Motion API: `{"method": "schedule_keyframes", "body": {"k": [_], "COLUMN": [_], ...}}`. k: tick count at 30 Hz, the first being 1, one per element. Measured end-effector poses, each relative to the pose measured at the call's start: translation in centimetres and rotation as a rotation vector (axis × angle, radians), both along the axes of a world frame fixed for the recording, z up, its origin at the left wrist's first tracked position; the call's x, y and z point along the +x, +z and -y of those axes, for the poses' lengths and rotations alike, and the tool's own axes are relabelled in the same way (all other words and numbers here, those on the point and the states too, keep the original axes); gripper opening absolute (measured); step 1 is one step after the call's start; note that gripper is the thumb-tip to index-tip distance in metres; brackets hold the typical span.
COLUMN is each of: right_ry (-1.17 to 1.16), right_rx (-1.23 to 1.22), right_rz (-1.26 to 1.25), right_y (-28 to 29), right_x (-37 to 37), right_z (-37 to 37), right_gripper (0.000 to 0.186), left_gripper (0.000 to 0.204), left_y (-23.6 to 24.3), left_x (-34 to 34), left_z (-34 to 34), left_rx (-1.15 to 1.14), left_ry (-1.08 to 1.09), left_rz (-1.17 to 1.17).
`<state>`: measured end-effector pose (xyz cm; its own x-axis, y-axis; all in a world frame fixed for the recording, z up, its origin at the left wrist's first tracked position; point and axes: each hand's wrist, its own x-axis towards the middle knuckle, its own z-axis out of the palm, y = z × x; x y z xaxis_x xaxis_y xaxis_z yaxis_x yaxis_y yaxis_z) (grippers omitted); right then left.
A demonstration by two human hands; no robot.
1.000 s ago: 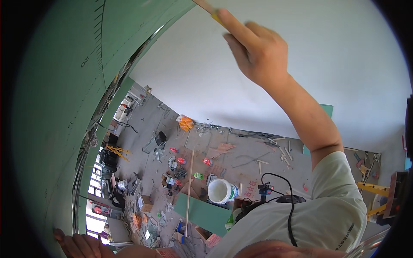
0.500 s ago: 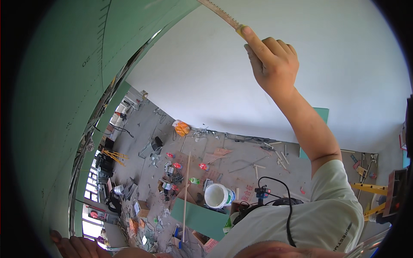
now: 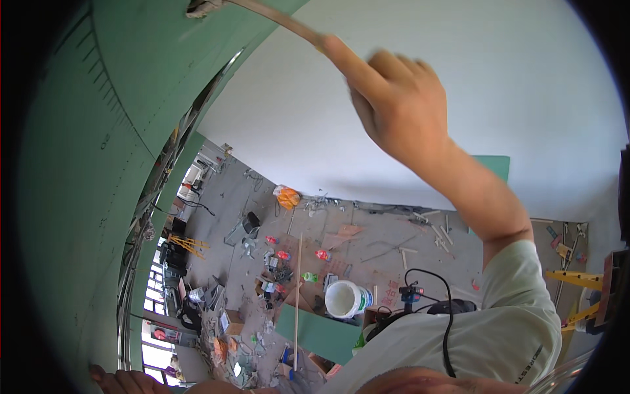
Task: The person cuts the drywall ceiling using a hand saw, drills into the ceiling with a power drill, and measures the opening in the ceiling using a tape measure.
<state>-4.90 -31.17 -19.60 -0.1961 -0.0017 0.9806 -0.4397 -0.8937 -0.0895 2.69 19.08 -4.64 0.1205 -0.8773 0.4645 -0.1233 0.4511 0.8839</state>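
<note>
My right hand [image 3: 407, 98] is raised with its fingers wrapped around the grip of a hand saw, the index finger laid along it. The narrow toothed blade of the hand saw [image 3: 283, 22] runs up and left to the green board surface [image 3: 157, 72]. By the blade's far end, a ragged whitish opening [image 3: 205, 8] shows in the board; whether the tip is inside it is hard to tell. Low at the left edge, my left hand [image 3: 134, 382] rests against the board with bent fingers, holding nothing I can see. Its palm is out of view.
Far below, the floor bears a white bucket [image 3: 346, 299], a long wooden strip [image 3: 298, 302], a green panel [image 3: 318, 333] and scattered scraps. Metal framing [image 3: 147, 203] lines the board's edge. A yellow ladder [image 3: 574, 280] stands at right, beyond my shirt and a black cable [image 3: 447, 315].
My right hand and the saw have moved left and slightly down in the picture. The opening in the board has come into view. The whole scene has shifted a little to the right.
</note>
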Motion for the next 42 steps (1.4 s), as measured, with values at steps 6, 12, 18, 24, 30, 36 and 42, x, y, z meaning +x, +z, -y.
{"method": "schedule_keyframes", "body": {"k": [6,12,18,24,30,36,42], "right_ry": [0.093,0.096,0.146,0.058,-0.012,-0.04,-0.125], "right_rx": [0.09,0.115,0.051,0.033,0.009,-0.03,-0.038], "right_rz": [-0.118,-0.068,-0.056,0.009,0.043,0.057,0.068], "right_y": [-2.1,-2.4,-1.6,0.5,0.4,3.8,0.4], "right_x": [-1.6,0.0,0.1,0.2,0.4,-0.3,-1.5], "right_z": [-0.7,-0.3,-2.1,-0.3,-0.5,-0.5,0.5], "right_gripper": [0.057,0.057,0.057,0.056,0.054,0.049,0.045], "left_gripper": [0.103,0.098,0.083,0.075,0.053,0.031,0.032], "left_y": [0.0,-0.5,-1.4,-0.5,0.7,1.4,-0.2], "left_x": [-0.4,-0.5,1.0,0.3,0.7,4.8,0.4], "left_z": [0.2,1.1,0.1,0.3,-1.7,-5.5,-0.8], "left_rx": [0.025,-0.084,-0.162,-0.117,-0.021,-0.045,-0.098], "left_ry": [-0.025,0.117,-0.027,0.04,0.115,-0.02,0.128], "left_rz": [0.092,0.159,0.096,0.163,0.209,0.219,0.143]}}
